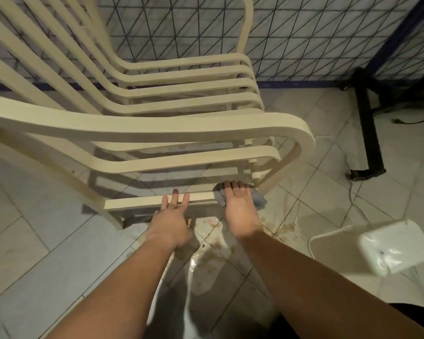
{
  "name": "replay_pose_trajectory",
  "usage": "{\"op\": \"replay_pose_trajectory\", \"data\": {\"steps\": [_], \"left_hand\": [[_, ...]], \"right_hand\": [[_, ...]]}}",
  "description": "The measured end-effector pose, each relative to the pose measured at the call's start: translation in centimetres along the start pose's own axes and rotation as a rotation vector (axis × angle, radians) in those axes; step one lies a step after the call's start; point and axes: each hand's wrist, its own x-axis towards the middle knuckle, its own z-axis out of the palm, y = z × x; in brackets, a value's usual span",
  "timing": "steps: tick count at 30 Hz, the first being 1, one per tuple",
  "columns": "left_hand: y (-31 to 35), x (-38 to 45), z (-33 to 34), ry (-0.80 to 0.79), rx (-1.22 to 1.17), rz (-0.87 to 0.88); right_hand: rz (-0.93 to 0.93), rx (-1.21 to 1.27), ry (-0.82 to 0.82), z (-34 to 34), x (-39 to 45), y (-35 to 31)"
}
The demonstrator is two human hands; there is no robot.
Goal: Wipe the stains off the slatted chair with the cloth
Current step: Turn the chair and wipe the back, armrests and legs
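Low down, right hand [240,211] presses grey cloth [257,196] (crumpled) on cream slatted chair [157,133]; left hand [173,216] splayed.

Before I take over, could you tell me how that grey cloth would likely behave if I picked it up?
The cloth is probably floppy: it folds over the chair's bottom rail beneath the right hand. It may be damp and drip, given the wet floor nearby. It looks light.

Chair [157,128] is a cream, yellowish beige all over. The cloth [258,198] looks bluish grey. Floor tiles [34,241] are pale grey with brownish stains; the panel [304,33] behind is white with a dark triangle grid.
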Motion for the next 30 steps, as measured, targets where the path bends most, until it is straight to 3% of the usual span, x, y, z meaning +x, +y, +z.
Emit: {"op": "replay_pose_trajectory", "data": {"steps": [4, 9, 16, 19, 26, 30], "left_hand": [[-0.1, -0.1, -0.1, -0.012, -0.036, -0.005], [-0.4, -0.1, -0.1, -0.019, -0.06, 0.003], [-0.8, -0.1, -0.5, -0.05, -0.078, 0.012], [-1.0, -0.1, -0.3, -0.052, -0.087, 0.017], [-1.1, -0.1, -0.4, -0.058, -0.085, 0.027], [-1.1, -0.2, -0.1, -0.035, -0.07, 0.029]], "right_hand": [[-0.049, 0.053, 0.11, -0.7, 0.1, 0.9], [-0.245, -0.203, 0.067, -3.7, 1.5, -1.0], [0.123, -0.716, -0.2, -4.4, 4.4, -0.7], [0.123, -0.631, -0.344, -3.3, 3.4, -1.4], [0.149, -0.67, -0.271, -4.9, 4.4, -2.9], [0.164, -0.713, -0.342, -2.9, 1.4, -1.6]]}}
